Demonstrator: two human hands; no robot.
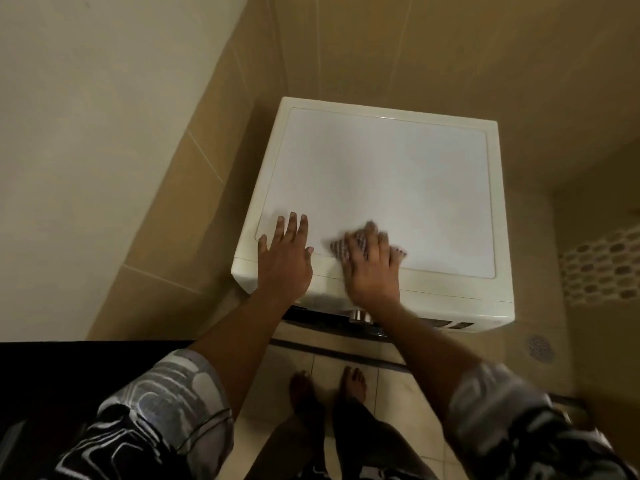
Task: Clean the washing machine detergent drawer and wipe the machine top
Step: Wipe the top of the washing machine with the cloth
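Cloth (336,250) under right hand (369,270) | left hand (285,261) flat on machine top (398,174)

A home bathroom or laundry corner: tan wall tiles (346,46), floor drain (540,348), white washing machine (381,174).

No legible text, labels, brands or numbers anywhere, washing machine (381,188) top plain white, front panel markings too blurred to read
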